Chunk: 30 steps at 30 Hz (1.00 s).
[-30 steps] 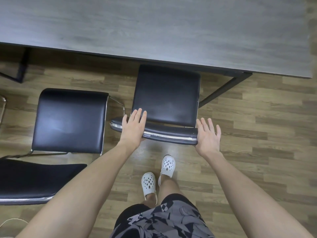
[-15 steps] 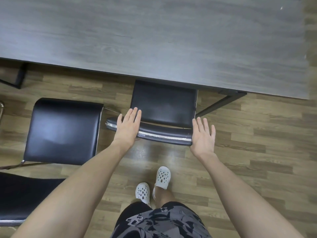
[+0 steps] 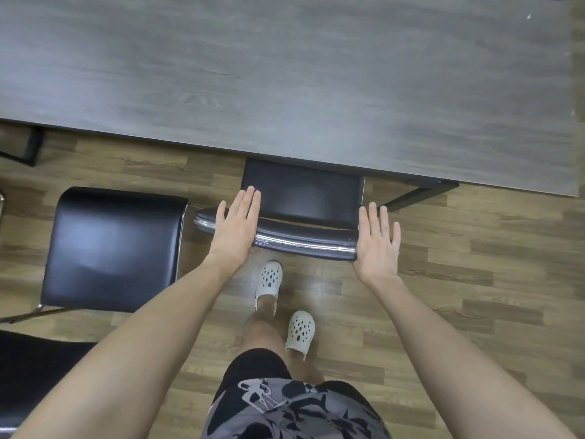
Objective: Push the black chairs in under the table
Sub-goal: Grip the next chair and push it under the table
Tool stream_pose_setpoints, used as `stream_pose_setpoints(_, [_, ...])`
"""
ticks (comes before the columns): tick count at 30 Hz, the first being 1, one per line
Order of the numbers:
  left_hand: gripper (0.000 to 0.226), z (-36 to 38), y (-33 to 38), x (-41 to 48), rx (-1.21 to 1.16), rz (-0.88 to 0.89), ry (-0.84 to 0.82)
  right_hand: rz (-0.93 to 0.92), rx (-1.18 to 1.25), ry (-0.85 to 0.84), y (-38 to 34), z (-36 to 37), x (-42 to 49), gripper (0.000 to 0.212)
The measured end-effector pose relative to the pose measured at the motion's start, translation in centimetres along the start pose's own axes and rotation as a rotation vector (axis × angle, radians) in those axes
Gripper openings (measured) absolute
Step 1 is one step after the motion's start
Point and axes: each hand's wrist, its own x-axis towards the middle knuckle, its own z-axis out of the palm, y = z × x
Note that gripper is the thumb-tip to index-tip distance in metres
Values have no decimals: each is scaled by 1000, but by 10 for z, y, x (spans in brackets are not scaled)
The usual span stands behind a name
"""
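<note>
Chair [image 3: 304,198]: seat partly under the near edge of the table [image 3: 285,74], backrest outside it.

Left hand [image 3: 235,229]: flat, fingers straight, palm pressing the backrest's left end; it holds nothing.

Right hand [image 3: 376,245]: flat, fingers spread, at the backrest's right end; contact cannot be confirmed.

Second chair [image 3: 114,248]: fully out from the table's near edge, further left along it.

Risks, as judged:
- An uneven push may skew the chair and drive its right side into the table leg [image 3: 418,194].
- Flat palms give no hold. A forward slip could pinch fingers between the backrest and the table edge.
</note>
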Motion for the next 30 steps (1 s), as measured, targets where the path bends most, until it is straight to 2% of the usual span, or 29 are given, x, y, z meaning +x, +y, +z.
stream_pose_setpoints(10, [127,-19,-5,41,-1,27,34,13,7,33,0,-14,42,108])
stream_pose_setpoints(18, [133,-34,-10,67,-1,16,50,5,15,84,-1,-24,70,101])
stream_pose_setpoints(24, [135,-44,-14,86,12,10,50,11,8,108,-4,-32,88,109])
stream_pose_setpoints(30, [131,-51,-17,99,26,18,68,6,13,118,-4,-38,103,103])
